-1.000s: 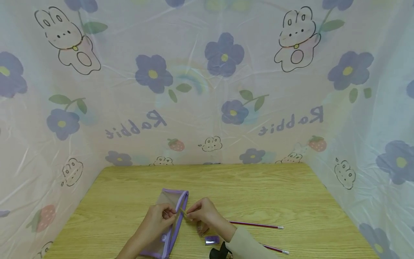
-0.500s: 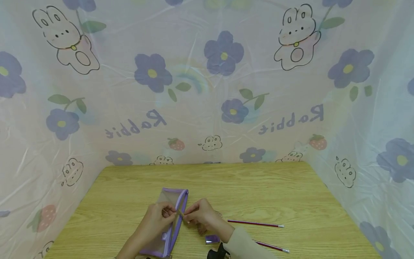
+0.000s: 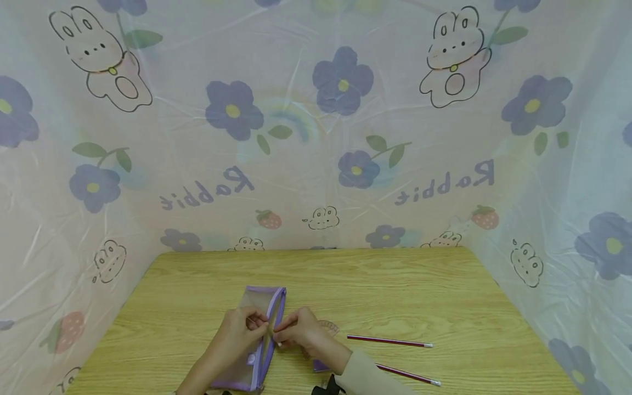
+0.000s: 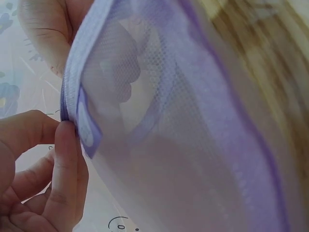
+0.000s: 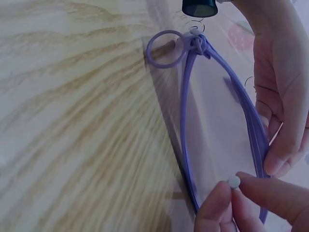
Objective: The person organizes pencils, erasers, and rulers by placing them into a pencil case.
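A see-through mesh pencil case with purple trim lies at the left front, its zipped mouth spread apart. My left hand pinches the near rim of the mouth; in the left wrist view its fingers hold the zip edge beside a purple tab. At the mouth, my right hand pinches a small thin stick, whose round white end shows between the fingertips in the right wrist view. The rest of that stick is hidden. A purple ring hangs at the case's end.
Right of the case, partly behind the right hand, lie a clear curved protractor and a small purple block. Two red striped pencils, an upper one and a lower one, lie farther right on the wooden table. A printed curtain surrounds it.
My right hand has moved slightly left and toward me along the mouth, taking the stick with it. More of the protractor shows now, less of the purple block. The left hand stays.
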The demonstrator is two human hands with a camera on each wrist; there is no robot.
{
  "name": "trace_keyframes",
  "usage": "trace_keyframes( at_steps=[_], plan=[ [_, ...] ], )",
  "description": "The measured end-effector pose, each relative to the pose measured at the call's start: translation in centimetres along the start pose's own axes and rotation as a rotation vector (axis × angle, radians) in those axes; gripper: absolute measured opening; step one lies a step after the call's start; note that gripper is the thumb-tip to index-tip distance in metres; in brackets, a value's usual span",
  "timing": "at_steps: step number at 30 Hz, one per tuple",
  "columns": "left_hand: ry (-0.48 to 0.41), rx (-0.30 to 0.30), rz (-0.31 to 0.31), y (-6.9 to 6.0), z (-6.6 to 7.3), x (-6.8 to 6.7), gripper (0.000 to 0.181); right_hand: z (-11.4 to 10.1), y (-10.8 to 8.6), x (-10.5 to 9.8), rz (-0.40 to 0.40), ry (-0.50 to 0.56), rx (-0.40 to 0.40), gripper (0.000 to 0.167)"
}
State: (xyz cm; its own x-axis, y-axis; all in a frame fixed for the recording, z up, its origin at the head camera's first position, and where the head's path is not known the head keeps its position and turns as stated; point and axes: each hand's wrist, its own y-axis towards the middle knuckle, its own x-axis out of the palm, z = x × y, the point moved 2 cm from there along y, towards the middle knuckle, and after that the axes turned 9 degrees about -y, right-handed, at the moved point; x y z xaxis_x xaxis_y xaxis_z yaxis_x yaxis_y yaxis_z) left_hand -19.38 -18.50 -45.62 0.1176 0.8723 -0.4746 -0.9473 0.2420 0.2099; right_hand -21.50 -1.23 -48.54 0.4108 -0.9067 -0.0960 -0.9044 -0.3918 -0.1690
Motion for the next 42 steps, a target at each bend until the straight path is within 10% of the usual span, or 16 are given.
trace_keyframes(
  at_steps=[42],
  plan=[
    [0.011,-0.030,0.068,0.0,0.0,-0.6,0.006,-0.9,-0.3,0.9,-0.047,0.063,0.000,0.018]
  ],
)
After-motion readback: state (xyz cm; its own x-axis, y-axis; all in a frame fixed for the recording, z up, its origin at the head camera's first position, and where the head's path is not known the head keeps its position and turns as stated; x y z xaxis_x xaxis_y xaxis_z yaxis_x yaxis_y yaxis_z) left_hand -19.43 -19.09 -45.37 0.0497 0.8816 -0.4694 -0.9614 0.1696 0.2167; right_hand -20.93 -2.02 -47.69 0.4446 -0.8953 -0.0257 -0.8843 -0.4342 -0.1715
